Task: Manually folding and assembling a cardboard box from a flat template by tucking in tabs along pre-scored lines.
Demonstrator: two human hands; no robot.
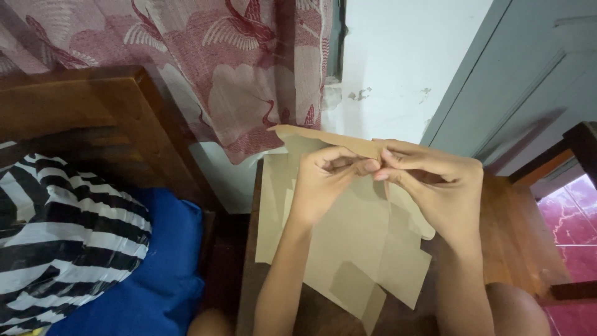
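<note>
I am in the middle of creasing the top edge of a sheet of brown paper (348, 230), and both my hands meet on that edge. My left hand (323, 180) and my right hand (435, 186) have their grips closed to a pinch, thumb against forefinger, with the folded strip of paper caught between them. The two pinches sit tip to tip, touching at the middle of the fold. My fingertips (371, 165) press right on the crease line.

The rest of the paper hangs down below my grips, toward me, with several cut flaps and overlapping panels spread over the wooden worktop (516, 230). The upper corner of the fold runs out to the left of my left grip, standing a little off the surface.

By my judgement the fold is started but not sharpened along its whole run. The next move calls for keeping one pinch firm as an anchor while the other slides outward along the edge, with even pressure so the line stays straight.

Away to the left of my grips lie a blue cushion (168, 274) and a black-and-white striped bag (62, 236), beside a wooden frame (93, 118). Beyond my grips hangs a red patterned curtain (236, 68) against a white wall (404, 62).
</note>
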